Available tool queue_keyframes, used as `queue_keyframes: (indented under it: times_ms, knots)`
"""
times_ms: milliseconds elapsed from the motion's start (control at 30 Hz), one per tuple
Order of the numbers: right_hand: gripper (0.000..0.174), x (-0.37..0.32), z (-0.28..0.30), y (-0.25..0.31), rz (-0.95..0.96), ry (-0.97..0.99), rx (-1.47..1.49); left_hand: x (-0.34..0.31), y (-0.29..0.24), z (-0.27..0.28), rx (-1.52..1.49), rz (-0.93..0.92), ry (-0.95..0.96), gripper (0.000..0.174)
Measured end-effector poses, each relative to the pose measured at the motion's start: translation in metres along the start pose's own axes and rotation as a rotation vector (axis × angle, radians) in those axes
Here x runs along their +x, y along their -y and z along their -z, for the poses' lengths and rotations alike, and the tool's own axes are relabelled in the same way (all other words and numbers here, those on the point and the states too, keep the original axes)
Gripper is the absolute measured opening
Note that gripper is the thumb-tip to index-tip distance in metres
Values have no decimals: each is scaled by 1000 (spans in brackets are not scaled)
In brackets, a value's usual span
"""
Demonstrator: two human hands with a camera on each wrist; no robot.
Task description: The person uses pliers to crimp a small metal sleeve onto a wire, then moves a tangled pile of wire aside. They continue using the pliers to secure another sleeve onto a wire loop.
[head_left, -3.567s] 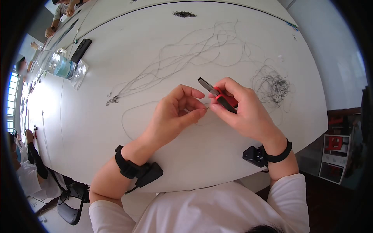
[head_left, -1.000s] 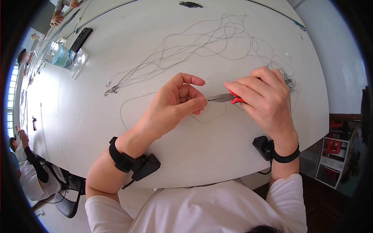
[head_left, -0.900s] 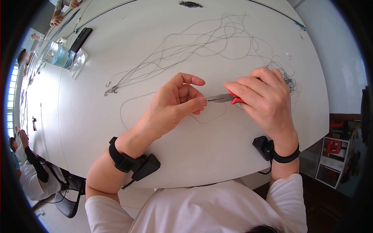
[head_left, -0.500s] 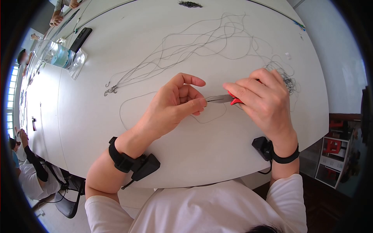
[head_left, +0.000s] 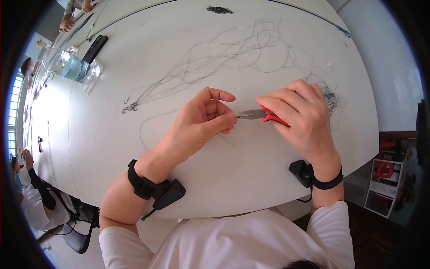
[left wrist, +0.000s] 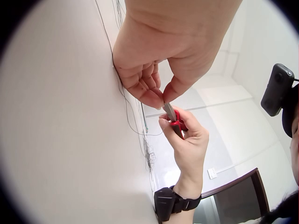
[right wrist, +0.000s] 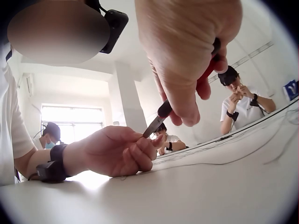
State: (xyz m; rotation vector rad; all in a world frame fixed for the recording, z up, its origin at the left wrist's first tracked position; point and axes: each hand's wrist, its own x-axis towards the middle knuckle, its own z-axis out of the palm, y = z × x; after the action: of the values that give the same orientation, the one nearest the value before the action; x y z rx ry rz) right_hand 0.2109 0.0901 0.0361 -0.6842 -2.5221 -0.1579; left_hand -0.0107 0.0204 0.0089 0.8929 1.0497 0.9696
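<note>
White table, looped line, tangled lines, hooks, dark pile

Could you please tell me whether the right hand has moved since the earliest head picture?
Yes: judged against the tangled line on the table, the right hand has moved rightward in the head view, now partly covering that tangle.

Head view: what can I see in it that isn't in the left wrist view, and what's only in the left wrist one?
Only the head view shows the black phone, the see-through container, the small hooks and the dark heap at the far edge.

Only the left wrist view shows the black camera by the person's head and the little white wall plate.

Both show the left hand, the right hand, the red-handled pliers, thin threads and the white table.
</note>
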Motion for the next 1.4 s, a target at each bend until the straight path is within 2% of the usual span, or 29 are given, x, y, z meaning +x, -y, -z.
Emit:
queue_keyframes:
  times_ms: [167, 1400]
  knots:
    - [31, 3, 4, -2, -51, 21, 8, 0, 1, -1, -70, -4, -28, 31]
    - [32, -1, -8, 2, -56, -35, -34, 1, 4, 1, -151, 1, -37, 27]
